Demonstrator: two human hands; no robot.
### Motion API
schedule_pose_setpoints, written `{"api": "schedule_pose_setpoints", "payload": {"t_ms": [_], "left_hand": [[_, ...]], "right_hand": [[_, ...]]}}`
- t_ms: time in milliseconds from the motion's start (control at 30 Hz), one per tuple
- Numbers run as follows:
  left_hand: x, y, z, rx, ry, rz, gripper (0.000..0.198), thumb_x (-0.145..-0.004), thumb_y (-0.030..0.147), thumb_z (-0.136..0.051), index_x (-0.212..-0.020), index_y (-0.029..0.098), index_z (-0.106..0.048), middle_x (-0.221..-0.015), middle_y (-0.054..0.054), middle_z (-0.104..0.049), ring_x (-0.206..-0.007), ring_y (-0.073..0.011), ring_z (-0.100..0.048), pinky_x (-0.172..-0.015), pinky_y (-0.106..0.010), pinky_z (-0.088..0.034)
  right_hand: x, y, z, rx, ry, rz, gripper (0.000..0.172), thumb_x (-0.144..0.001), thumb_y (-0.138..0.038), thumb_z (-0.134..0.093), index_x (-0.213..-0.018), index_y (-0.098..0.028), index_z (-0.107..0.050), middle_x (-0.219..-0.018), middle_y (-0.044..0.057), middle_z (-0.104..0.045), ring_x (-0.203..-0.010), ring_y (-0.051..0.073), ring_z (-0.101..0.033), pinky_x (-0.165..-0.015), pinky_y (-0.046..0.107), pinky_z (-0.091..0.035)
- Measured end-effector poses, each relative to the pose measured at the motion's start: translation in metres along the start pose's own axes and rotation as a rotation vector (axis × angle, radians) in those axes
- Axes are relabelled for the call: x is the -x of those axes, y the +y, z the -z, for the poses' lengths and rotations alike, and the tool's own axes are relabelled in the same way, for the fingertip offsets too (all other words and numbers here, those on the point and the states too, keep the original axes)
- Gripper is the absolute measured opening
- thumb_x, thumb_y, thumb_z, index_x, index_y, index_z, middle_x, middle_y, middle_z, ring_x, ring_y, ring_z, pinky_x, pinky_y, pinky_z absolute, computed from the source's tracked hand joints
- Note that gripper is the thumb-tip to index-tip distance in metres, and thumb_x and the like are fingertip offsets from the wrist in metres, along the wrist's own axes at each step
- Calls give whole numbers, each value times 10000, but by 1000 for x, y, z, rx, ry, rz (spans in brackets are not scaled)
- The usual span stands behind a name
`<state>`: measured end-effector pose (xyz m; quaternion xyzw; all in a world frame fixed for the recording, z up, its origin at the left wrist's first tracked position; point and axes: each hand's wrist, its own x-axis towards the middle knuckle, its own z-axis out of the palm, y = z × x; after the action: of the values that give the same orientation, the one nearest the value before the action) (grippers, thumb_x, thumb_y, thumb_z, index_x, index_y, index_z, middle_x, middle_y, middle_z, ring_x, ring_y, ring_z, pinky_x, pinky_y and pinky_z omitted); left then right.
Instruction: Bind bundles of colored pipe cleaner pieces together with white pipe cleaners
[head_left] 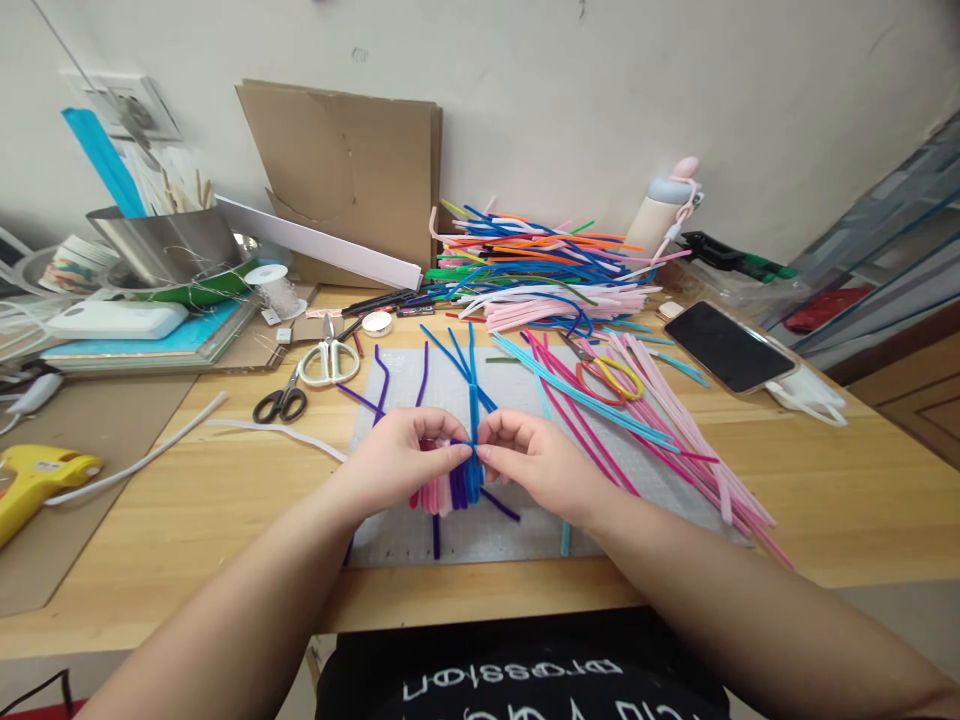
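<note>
My left hand (427, 450) and my right hand (521, 455) meet over a grey cutting mat (525, 540), thumbs and forefingers pinched on blue pipe cleaners (473, 410). These stand at the right end of a row of folded pipe cleaners (439, 492) in red, pink, purple and blue, partly hidden behind my left fingers. Loose purple pipe cleaners (425, 370) lie on the mat to the left. Right of my hands rest light blue pipe cleaners (592, 395) and pink ones (675, 430).
At the back lies a heap of mixed pipe cleaners (540, 265). Scissors with white handles (328, 362), black-handled scissors (280, 403) and red-yellow scissors (611, 378) lie around the mat. A yellow glue gun (45, 480) is at left, a phone (729, 345) at right.
</note>
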<state>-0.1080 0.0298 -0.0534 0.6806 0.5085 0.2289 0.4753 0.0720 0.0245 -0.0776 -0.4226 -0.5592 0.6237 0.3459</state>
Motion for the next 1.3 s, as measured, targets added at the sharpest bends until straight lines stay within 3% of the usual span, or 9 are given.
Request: {"api": "schedule_pose_setpoints", "payload": {"t_ms": [500,900,1100,1300], "left_hand": [[-2,-6,-3,77,-41,70,169,-709,297,-658,-768,143,-623,-539,49,-512,-451,-58,-394,-422,-170,-285],[0,0,0,339,-190,128,153,-730,262,-654,-823,149,-611,-675,-23,-694,-451,-83,-583,-423,-165,-422],[2,-1,-2,89,-95,87,132,-755,269,-609,-842,170,-596,-487,68,-550,-335,-74,-503,-348,-162,-350],[3,0,-4,-236,6,-163,96,-740,191,-560,-810,179,-625,-549,47,-545,-452,-97,-526,-469,-213,-387]], "right_hand": [[0,2,-1,-83,-50,-10,88,-750,-181,-604,-783,-166,-524,-629,-42,-578,-541,73,-562,-535,204,-421],[2,3,-1,-79,-64,82,74,-722,-203,-632,-751,-173,-571,-584,-39,-585,-539,92,-580,-550,232,-475],[3,-3,2,-95,-107,-100,175,-791,-337,-573,-788,-166,-535,-650,-18,-589,-532,87,-567,-459,191,-394],[2,-3,4,-93,-173,-272,190,-761,-324,-592,-710,-152,-529,-591,-8,-596,-443,54,-500,-394,162,-281]]}}
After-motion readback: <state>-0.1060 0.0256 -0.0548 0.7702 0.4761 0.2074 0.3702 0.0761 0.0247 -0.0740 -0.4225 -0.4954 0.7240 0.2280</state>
